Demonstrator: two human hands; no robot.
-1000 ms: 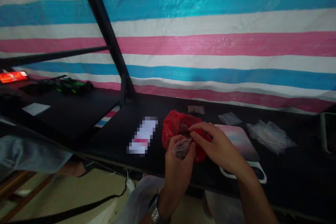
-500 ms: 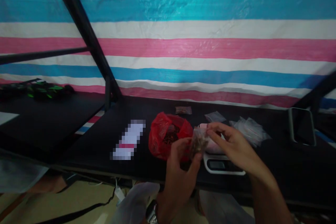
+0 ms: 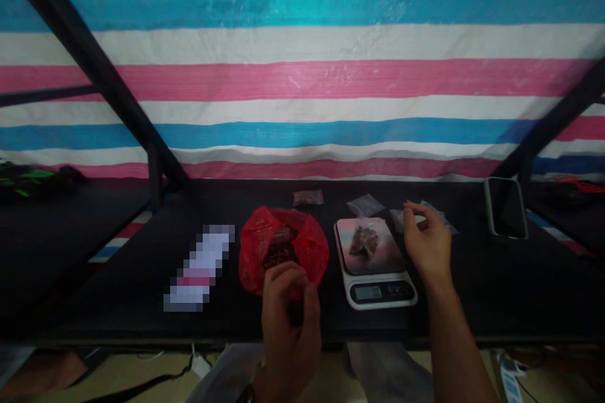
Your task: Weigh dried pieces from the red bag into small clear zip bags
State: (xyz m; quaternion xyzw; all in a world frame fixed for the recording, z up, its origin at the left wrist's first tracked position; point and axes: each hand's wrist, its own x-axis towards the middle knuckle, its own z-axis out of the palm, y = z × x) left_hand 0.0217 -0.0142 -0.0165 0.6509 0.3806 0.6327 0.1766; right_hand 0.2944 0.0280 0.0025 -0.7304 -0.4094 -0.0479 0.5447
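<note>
- The left hand (image 3: pixel 290 321) is in front of the red plastic bag (image 3: pixel 250 252), palm side up, its fingers curled with a clear gap between thumb and fingertips; whether it touches the bag cannot be told.
- The right hand (image 3: pixel 429 245) is at the right of the digital kitchen scale (image 3: pixel 347 283), in front of a pile of clear plastic bags (image 3: pixel 444 217) that it partly hides. Its fingers are half bent, the thumb near the fingertips; whether they pinch one of the bags cannot be told.
- A small clear bag of brown pieces (image 3: pixel 363 242) lies on the scale's platform, apart from both hands. The scale's display (image 3: pixel 368 292) is too faint to read.
- The red bag stands open on the black table (image 3: pixel 491 289), left of the scale, with dark brown pieces (image 3: pixel 278 255) inside.
- Behind the red bag lies another filled clear bag (image 3: pixel 307 198), flat on the table.
- A flat clear bag (image 3: pixel 365 205) lies just behind the scale.
- A phone (image 3: pixel 507 208) lies toward the right, near a black metal post (image 3: pixel 551 123).
- A pixelated white item (image 3: pixel 201 267) lies left of the red bag.
- Behind the table hangs a striped plastic sheet (image 3: pixel 302 79).
</note>
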